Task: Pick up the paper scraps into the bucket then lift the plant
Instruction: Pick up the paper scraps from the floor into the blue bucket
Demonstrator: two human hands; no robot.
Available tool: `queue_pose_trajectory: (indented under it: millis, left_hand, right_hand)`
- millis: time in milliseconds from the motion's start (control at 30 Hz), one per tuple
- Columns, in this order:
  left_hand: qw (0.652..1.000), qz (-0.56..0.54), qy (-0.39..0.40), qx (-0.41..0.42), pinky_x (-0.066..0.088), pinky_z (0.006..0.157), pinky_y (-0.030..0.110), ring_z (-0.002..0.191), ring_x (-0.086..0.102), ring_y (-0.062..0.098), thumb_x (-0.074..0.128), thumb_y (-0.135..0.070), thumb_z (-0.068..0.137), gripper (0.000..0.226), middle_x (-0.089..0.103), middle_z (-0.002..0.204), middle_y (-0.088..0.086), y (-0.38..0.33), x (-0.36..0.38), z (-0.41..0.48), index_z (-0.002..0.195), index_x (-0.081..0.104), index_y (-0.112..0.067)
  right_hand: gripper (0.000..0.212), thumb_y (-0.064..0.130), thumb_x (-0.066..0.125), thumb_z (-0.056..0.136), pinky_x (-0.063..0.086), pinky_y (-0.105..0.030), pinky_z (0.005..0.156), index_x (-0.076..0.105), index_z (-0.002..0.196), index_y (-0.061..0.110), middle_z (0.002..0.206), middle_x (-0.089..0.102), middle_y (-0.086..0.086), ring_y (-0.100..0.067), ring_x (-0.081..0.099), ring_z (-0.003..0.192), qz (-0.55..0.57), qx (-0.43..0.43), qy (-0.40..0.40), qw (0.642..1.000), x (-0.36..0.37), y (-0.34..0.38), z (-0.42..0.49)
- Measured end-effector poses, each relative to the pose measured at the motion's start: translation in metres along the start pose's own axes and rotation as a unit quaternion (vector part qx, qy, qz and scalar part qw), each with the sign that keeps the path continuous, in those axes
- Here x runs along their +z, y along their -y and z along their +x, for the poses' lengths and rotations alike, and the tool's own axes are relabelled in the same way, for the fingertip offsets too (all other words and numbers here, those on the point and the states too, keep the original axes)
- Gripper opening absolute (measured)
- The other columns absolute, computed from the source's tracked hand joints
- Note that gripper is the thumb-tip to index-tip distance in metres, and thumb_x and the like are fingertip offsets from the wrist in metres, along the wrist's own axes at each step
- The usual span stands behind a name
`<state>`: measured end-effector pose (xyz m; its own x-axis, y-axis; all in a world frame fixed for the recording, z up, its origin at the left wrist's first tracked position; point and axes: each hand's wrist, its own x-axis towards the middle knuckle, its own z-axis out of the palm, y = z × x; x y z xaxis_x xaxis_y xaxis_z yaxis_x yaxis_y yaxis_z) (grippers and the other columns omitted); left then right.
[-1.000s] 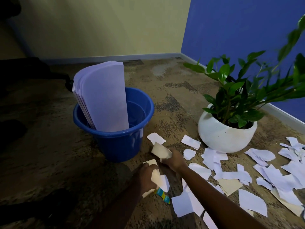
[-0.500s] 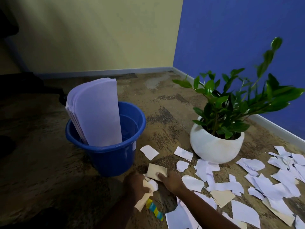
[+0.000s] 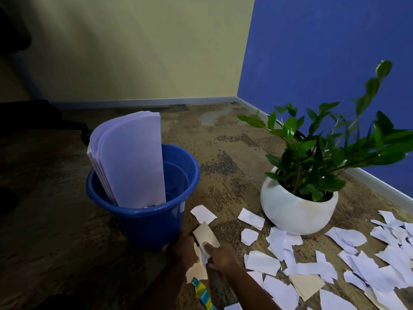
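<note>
Tan paper scrap (image 3: pixel 206 236) pinched under the thumb of the right hand (image 3: pixel 220 257), long axis tilted from near right up to far left, toward the bucket. Left hand (image 3: pixel 185 251) just beside it, fingers curled shut around a bunch of tan and white scraps (image 3: pixel 196 268) that hangs below the palm. Striped strip (image 3: pixel 202 293) in teal and yellow dangling at the very near edge, print on it too small to read, lower end cut off by the frame. Both forearms cropped at the near edge and dark, hard to make out.

White torn paper scraps (image 3: pixel 312 265) scattered flat over the speckled brown floor (image 3: pixel 223 157) to the right, a few tan ones among them, the spread running off the right and near edges. One white scrap (image 3: pixel 203 214) lying between the hands and the bucket.

Blue plastic bucket (image 3: pixel 145 211) upright just beyond the hands, on the left. Sheaf of white sheets (image 3: pixel 129 162) standing on end in it, leaning against the left wall, long axis near vertical, tops well above the rim; no writing visible on them. Bucket bottom hidden by the sheets.

Plant (image 3: pixel 317 148) in a round white pot (image 3: pixel 297 209) on the right, near the blue wall (image 3: pixel 324 52), stems reaching up and right, some leaves blurred. Yellow wall (image 3: pixel 134 52) farthest off. Dark shapes at far left not identifiable.
</note>
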<state>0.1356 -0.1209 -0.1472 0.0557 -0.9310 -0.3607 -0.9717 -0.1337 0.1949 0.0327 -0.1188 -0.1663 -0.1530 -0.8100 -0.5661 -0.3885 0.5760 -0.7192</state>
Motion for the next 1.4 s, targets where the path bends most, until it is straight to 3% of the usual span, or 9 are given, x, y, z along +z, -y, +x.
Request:
queue_pose_trajectory:
  millis: [167,267,567,667,800,967,1133,1267,1400]
  left_hand:
    - [1.000,-0.011,0.008,-0.001,0.037,0.113,0.031,0.134,0.044,0.020,0.053,-0.021,0.095,0.045,0.046,0.144,0.008,-0.003,-0.009,-0.002,0.138,0.044,-0.011]
    - [0.992,-0.128,0.005,0.004,0.035,0.114,0.030,0.136,0.043,0.019,0.053,-0.019,0.095,0.045,0.046,0.145,0.006,-0.006,-0.016,0.000,0.139,0.044,-0.014]
    - [0.920,-0.376,-0.076,0.073,0.048,0.097,0.040,0.113,0.059,0.026,0.067,-0.009,0.084,0.029,0.064,0.122,0.010,-0.039,-0.071,-0.028,0.112,0.060,-0.007]
    - [0.898,-0.407,-0.136,0.099,0.044,0.083,0.029,0.110,0.058,0.026,0.062,-0.011,0.088,0.027,0.064,0.119,0.011,-0.051,-0.106,-0.036,0.115,0.059,-0.010]
    - [0.846,-0.480,-0.193,0.127,0.044,0.075,0.030,0.103,0.059,0.030,0.047,0.000,0.094,0.027,0.061,0.121,0.017,-0.050,-0.154,-0.045,0.119,0.055,-0.007]
    - [0.786,-0.549,-0.270,0.092,0.046,0.064,0.021,0.081,0.049,0.005,0.043,-0.008,0.098,0.031,0.056,0.126,0.007,-0.021,-0.193,-0.053,0.128,0.050,-0.014]
    - [0.818,-0.438,-0.371,0.003,0.043,0.105,0.043,0.119,0.051,0.025,0.037,-0.016,0.101,0.038,0.049,0.135,0.014,0.019,-0.186,-0.053,0.138,0.040,-0.012]
    - [0.866,-0.338,-0.367,-0.025,0.033,0.109,0.040,0.131,0.042,0.029,0.036,-0.017,0.101,0.047,0.042,0.142,0.016,0.036,-0.164,-0.055,0.146,0.027,-0.009]
    - [0.913,-0.196,-0.354,0.047,0.024,0.119,0.037,0.143,0.027,0.025,0.039,-0.015,0.099,0.056,0.029,0.153,0.013,0.038,-0.141,-0.060,0.150,0.017,-0.009]
  right_hand:
    - [0.030,0.031,0.056,0.092,0.044,-0.020,0.064,0.062,0.098,0.003,0.089,0.059,-0.008,-0.016,0.057,0.079,0.066,0.009,0.014,0.998,0.000,0.003,-0.005]
    - [0.031,0.025,0.057,0.092,0.043,-0.025,0.073,0.062,0.110,0.000,0.098,0.062,-0.011,-0.018,0.057,0.087,0.122,-0.004,0.023,0.992,-0.006,0.008,-0.012]
    - [0.021,0.013,0.054,0.093,0.054,-0.036,0.069,0.060,0.111,0.006,0.087,0.069,-0.010,-0.022,0.065,0.074,0.369,-0.090,0.094,0.920,-0.059,0.049,-0.042]
    - [0.024,0.008,0.048,0.094,0.054,-0.035,0.074,0.057,0.115,0.000,0.088,0.069,-0.013,-0.023,0.065,0.075,0.434,-0.153,0.109,0.881,-0.077,0.082,-0.055]
    - [0.029,0.004,0.049,0.093,0.055,-0.033,0.073,0.053,0.121,-0.004,0.101,0.065,-0.018,-0.022,0.062,0.078,0.442,-0.209,0.087,0.868,-0.082,0.128,-0.077]
    - [0.030,0.007,0.062,0.088,0.054,-0.038,0.071,0.059,0.115,-0.006,0.112,0.065,-0.024,-0.025,0.063,0.076,0.396,-0.228,-0.027,0.889,-0.054,0.172,-0.095]
    - [0.029,0.014,0.064,0.087,0.054,-0.039,0.076,0.063,0.110,-0.005,0.110,0.069,-0.020,-0.028,0.066,0.088,0.339,-0.214,-0.129,0.907,-0.019,0.199,-0.093]
    - [0.035,0.009,0.056,0.092,0.050,-0.036,0.080,0.057,0.125,-0.001,0.124,0.063,-0.020,-0.028,0.062,0.100,0.265,-0.185,-0.078,0.943,0.007,0.198,-0.089]
    - [0.051,0.007,0.055,0.092,0.049,-0.031,0.077,0.041,0.141,0.012,0.141,0.050,-0.012,-0.026,0.061,0.105,0.184,-0.221,-0.054,0.956,0.006,0.188,-0.093]
